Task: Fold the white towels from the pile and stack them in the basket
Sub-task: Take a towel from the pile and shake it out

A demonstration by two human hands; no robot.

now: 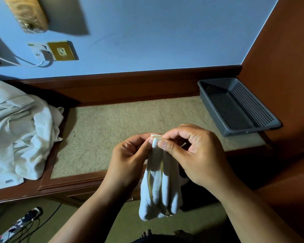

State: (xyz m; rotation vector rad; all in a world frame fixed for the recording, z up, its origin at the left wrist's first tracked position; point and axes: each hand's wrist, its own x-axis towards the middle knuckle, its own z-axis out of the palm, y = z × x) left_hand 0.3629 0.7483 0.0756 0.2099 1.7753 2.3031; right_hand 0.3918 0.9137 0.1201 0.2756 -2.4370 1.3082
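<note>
White towel (pixel 158 186) hangs bunched in long folds before desk (pixel 121 123) near edge. We pinch its top end with left hand (pixel 128 160) and right hand (pixel 198 155), fingers (pixel 167 146) curled tight, hands touching. Pile (pixel 19 134) lies at desk left end; grey basket (pixel 253 106) at right end, well apart.

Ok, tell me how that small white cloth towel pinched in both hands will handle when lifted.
Probably floppy: the small white cloth towel hangs in limp folds below the left hand and right hand pinching its top. Likely light, since a mere pinch carries it. It will probably bunch unless spread flat.
</note>
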